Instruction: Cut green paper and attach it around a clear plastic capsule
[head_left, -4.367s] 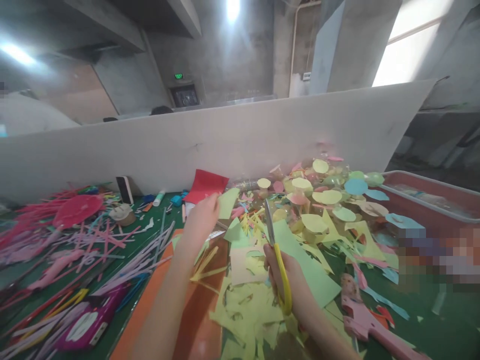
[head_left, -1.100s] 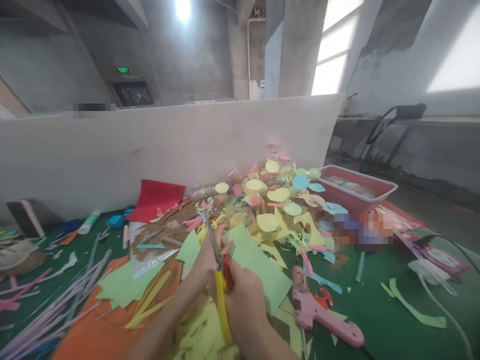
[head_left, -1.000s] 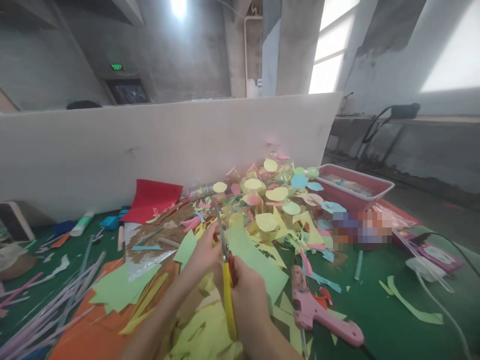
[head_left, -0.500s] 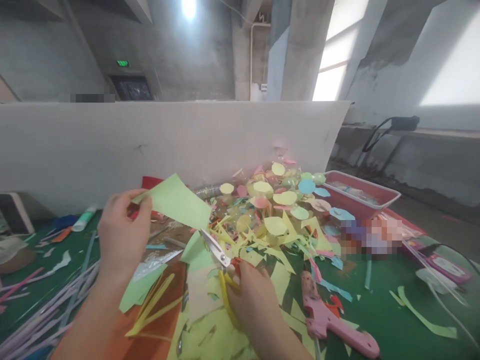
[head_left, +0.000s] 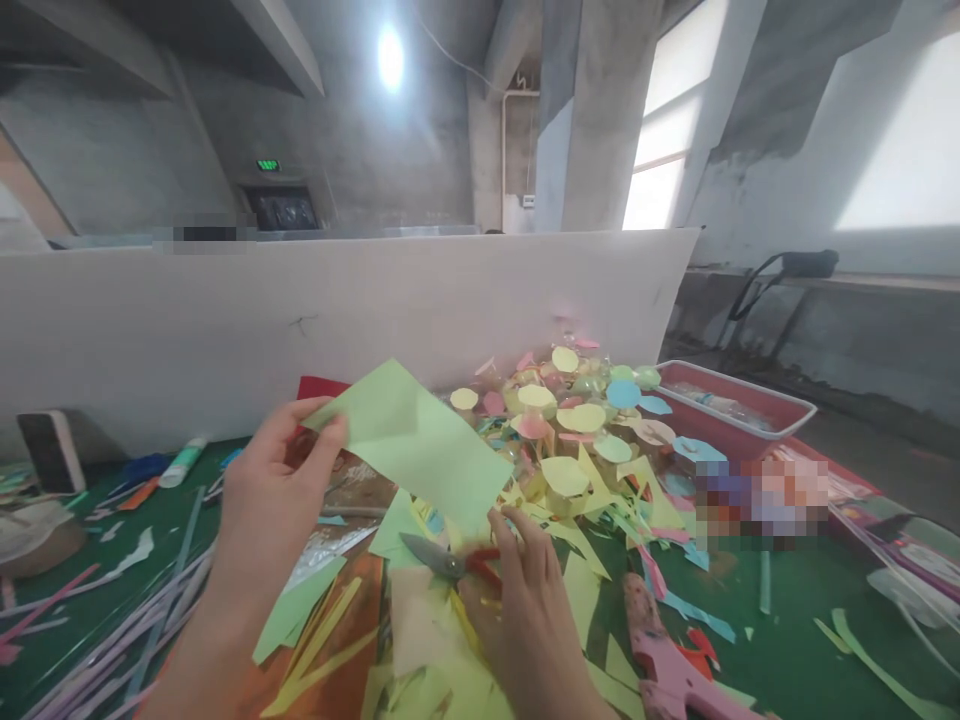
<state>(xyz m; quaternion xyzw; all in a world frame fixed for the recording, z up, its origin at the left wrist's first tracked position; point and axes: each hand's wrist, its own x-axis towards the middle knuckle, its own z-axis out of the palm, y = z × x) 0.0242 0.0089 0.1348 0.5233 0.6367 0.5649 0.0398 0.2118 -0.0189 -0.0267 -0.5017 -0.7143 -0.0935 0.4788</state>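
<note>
Half a sec ago the L hand had just lifted the green sheet off the pile. Now the sheet is higher and nearer the middle, held in the air above the scraps and tilted down to the right. The scissors have dropped low and lie almost flat over the scraps, tips pointing left. A sec back they stood upright, cutting between both hands. So no cutting at this instant: the blades are below the sheet and clear of it.

L grip: thumb and fingers pinched shut on the sheet's upper-left corner, the rest of the sheet hanging free.

R hand: grip looks closed on the scissors' red handles, but the fingers cover the loops, so that's prob. not certain. Blades are nearly shut, w/ nothing between them. R forefinger reaches up to the sheet's lower-right corner; touching or just short, can't tell.

Nearby on the green desk: pink glue gun just right of the R hand, heap of paper rounds beyond, red tray further right.
</note>
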